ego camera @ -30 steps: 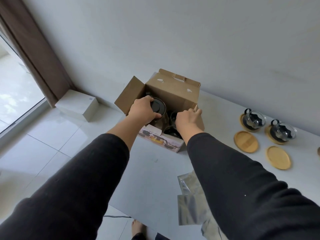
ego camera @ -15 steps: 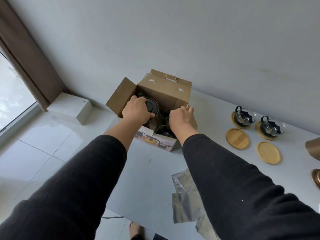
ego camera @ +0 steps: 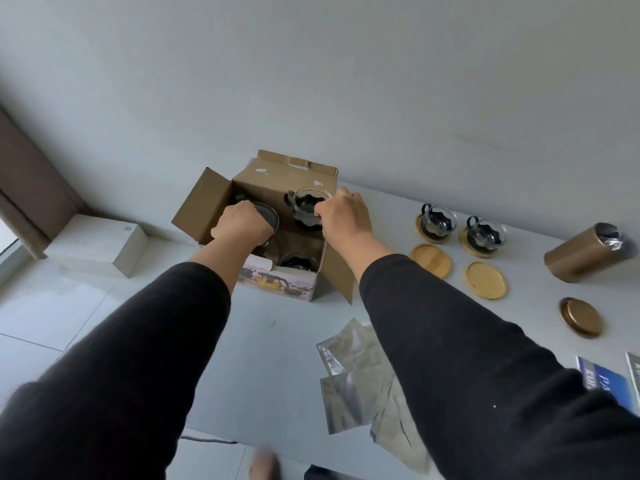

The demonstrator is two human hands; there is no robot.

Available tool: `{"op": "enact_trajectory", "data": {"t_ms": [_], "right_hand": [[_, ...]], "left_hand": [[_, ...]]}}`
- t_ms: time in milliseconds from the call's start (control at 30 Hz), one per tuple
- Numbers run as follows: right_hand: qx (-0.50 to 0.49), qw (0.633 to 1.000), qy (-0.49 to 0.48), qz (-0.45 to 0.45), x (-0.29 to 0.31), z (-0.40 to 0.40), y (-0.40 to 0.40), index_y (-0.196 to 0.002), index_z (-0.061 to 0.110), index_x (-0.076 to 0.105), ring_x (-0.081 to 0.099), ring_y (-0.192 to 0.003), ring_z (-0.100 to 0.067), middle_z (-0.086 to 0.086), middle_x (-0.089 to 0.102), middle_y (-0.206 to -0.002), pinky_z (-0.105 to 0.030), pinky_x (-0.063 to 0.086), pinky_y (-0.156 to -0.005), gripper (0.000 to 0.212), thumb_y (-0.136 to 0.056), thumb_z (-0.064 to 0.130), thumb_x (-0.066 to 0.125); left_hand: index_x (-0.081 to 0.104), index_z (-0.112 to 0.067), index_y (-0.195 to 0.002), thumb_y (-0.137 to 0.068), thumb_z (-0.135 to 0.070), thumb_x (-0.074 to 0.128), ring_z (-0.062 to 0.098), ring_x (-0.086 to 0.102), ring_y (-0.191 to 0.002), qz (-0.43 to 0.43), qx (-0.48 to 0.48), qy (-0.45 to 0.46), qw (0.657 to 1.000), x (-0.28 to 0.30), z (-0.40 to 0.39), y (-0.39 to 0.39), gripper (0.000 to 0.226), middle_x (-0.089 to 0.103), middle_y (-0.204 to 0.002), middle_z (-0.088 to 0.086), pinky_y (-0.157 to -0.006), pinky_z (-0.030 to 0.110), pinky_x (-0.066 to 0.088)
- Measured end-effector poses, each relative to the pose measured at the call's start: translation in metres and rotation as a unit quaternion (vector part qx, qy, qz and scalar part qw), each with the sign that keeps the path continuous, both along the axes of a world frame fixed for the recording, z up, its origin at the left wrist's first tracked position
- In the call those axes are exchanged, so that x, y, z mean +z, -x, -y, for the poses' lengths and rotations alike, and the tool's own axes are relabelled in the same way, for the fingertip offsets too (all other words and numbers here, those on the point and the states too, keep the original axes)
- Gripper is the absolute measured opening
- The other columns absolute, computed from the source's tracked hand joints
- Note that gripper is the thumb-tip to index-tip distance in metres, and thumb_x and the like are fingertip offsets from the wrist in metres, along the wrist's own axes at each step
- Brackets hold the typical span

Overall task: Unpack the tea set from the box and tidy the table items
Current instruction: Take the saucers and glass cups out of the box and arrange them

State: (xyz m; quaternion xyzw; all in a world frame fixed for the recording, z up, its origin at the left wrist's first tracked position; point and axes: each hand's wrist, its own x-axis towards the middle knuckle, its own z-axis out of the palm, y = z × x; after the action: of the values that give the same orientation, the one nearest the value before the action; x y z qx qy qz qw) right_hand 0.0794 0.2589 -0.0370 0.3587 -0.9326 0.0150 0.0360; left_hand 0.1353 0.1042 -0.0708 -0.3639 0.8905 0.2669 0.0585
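Observation:
An open cardboard box [ego camera: 294, 178] stands on the grey table [ego camera: 270, 341], its flaps folded out. My left hand [ego camera: 242, 221] rests on the black lid of a glass teapot [ego camera: 268, 218] inside the box. My right hand [ego camera: 341, 214] grips a glass cup [ego camera: 304, 207] with a black handle, held above the box opening. Another cup [ego camera: 298, 263] sits low in the box near its front. To the right, two glass cups [ego camera: 437, 220] [ego camera: 483, 233] stand on wooden coasters, with two bare coasters [ego camera: 431, 259] [ego camera: 485, 279] in front of them.
A bronze tin [ego camera: 585, 252] lies on its side at the right, its round lid [ego camera: 580, 317] nearby. Silver foil pouches [ego camera: 360, 379] lie near the table's front edge. Blue booklets [ego camera: 602, 379] sit at far right. A white box [ego camera: 97, 245] is on the floor at left.
My right hand has lifted a glass cup up out of the box. My left hand stays on the teapot lid. The view shifted, showing more of the table's right side.

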Motion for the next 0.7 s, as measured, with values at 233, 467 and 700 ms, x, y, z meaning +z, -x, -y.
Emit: {"op": "enact_trajectory", "data": {"t_ms": [233,467,700], "right_hand": [[-0.019,0.998,0.044,-0.052,0.015,-0.029,0.016,-0.096,0.005,0.067,0.049,-0.105,-0.029,-0.012,0.069,-0.097,-0.033,0.035,-0.082,0.032,-0.089,-0.006,0.038],[-0.072,0.996,0.018,-0.045,-0.002,-0.07,0.035,-0.097,0.007,0.067,0.048,-0.105,-0.027,-0.005,0.071,-0.098,-0.032,0.027,-0.077,0.031,-0.08,-0.007,0.045],[-0.101,0.995,0.009,-0.021,-0.027,-0.086,0.045,-0.098,0.007,0.068,0.049,-0.106,-0.028,-0.006,0.071,-0.1,-0.033,0.03,-0.082,0.031,-0.08,-0.007,0.046]], "left_hand": [[0.056,-0.025,-0.129,-0.09,-0.028,0.061,0.031,0.038,-0.127,-0.003,-0.162,0.183,0.97,-0.012,-0.033,0.013,0.039,0.049,-0.131,0.009,-0.107,0.052,0.028],[0.067,-0.022,-0.113,-0.088,-0.023,0.059,0.023,0.039,-0.112,0.09,-0.327,0.398,0.852,-0.041,-0.042,0.029,0.026,0.057,-0.112,-0.001,-0.099,0.041,0.03],[0.064,-0.025,-0.101,-0.091,-0.022,0.056,0.019,0.055,-0.103,0.175,-0.393,0.375,0.821,-0.041,-0.042,0.045,0.013,0.06,-0.092,-0.005,-0.104,0.04,0.025]]}}
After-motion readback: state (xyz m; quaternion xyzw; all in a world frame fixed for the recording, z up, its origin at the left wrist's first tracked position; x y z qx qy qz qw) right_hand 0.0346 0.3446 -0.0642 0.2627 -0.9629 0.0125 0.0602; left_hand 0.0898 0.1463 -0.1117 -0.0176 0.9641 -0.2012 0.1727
